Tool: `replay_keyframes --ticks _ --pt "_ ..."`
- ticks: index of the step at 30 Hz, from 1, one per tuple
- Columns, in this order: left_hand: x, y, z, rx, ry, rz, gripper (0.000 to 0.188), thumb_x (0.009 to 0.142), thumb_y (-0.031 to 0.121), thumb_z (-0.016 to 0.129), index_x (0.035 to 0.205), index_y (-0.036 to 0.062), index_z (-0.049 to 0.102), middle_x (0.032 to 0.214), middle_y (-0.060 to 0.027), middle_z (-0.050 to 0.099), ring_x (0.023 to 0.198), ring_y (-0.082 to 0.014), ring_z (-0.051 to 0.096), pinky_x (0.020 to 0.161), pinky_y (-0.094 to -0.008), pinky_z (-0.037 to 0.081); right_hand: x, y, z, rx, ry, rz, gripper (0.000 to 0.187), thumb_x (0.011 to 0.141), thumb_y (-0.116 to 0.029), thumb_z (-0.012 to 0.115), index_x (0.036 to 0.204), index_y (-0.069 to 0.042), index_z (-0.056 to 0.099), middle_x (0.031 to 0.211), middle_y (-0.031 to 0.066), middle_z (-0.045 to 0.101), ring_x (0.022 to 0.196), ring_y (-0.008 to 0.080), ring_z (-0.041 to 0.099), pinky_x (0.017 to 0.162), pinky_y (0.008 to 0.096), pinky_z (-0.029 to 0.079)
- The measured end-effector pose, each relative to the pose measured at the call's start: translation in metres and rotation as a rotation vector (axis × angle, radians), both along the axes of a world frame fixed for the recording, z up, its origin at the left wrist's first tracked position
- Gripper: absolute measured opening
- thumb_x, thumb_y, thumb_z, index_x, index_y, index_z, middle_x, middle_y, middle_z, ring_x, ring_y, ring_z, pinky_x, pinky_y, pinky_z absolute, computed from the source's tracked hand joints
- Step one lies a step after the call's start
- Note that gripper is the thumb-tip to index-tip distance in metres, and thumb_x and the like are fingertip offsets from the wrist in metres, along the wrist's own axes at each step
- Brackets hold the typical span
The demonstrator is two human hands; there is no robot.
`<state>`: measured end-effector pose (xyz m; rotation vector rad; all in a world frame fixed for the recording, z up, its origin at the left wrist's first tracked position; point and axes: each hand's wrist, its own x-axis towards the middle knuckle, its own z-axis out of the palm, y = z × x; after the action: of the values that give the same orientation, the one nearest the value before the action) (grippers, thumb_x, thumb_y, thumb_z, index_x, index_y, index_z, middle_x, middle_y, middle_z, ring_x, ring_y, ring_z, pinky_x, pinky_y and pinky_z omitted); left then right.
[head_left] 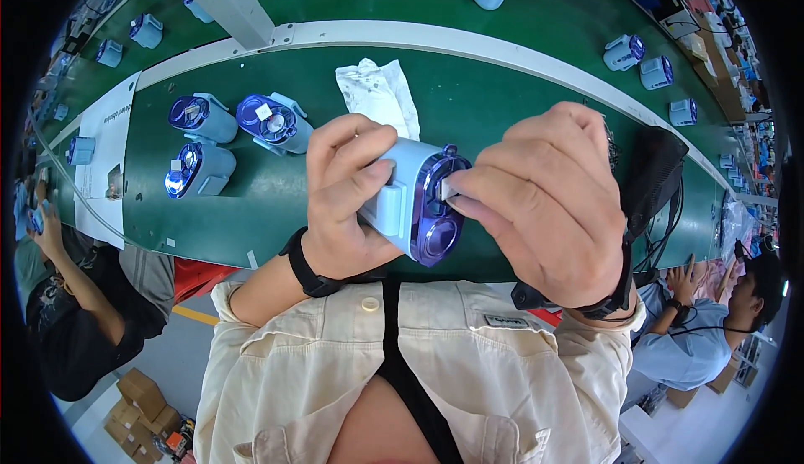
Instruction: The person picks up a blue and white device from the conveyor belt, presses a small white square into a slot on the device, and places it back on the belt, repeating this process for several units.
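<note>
My left hand (pixel 345 200) is wrapped round a light blue plastic device (pixel 399 209), tilted so that its glossy dark-blue end faces right. Against that end my right hand (pixel 548 200) is closed in a pinch between thumb and forefinger. A small white piece (pixel 446 188) shows at those fingertips, touching the glossy face; most of it is hidden. Left of my left hand, similar devices lie on the green table: one device (pixel 275 122) with a white square on its end, another device (pixel 203 117) beside it, and a third device (pixel 201 169) nearer to me.
A crumpled white cloth or paper (pixel 378 95) lies beyond my hands. Behind it, a pale metal rail (pixel 385 35) crosses the table, with more blue devices past it. A black pouch (pixel 655 171) with cables is at right. People sit at both sides.
</note>
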<state>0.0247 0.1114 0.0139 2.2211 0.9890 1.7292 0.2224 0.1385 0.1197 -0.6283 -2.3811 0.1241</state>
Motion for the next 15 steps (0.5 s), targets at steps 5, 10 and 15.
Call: replay_keyframes --ticks 5,10,15 --pt "-0.005 0.0 0.0 0.069 0.098 0.1 0.086 0.063 0.017 0.086 0.136 0.0123 0.041 0.119 -0.0143 0.059 0.101 -0.0336 0.052 0.083 -0.0428 0.045 -0.005 -0.006 -0.009 -0.031 0.055 -0.024 0.028 0.061 -0.005 0.077 0.086 0.001 0.066 0.079 0.0093 0.061 0.071 0.0258 0.057 0.067 0.0369 0.044" --pt "-0.007 -0.002 0.002 0.087 0.142 0.178 0.083 0.064 0.014 0.085 0.134 0.0117 0.042 0.118 -0.0157 0.059 0.1 -0.0337 0.053 0.084 -0.0432 0.044 -0.018 -0.014 -0.021 -0.092 0.241 -0.094 0.029 0.061 0.001 0.076 0.088 0.003 0.066 0.08 0.0108 0.061 0.07 0.0268 0.056 0.062 0.0348 0.044" --pt "-0.001 0.003 -0.006 0.086 0.005 0.092 0.08 0.064 0.013 0.086 0.129 0.0095 0.041 0.12 -0.0173 0.058 0.103 -0.0345 0.053 0.084 -0.0434 0.045 -0.018 -0.007 -0.021 -0.047 0.242 -0.044 0.029 0.061 0.002 0.076 0.089 0.003 0.066 0.079 0.0116 0.061 0.069 0.0273 0.056 0.059 0.0342 0.044"
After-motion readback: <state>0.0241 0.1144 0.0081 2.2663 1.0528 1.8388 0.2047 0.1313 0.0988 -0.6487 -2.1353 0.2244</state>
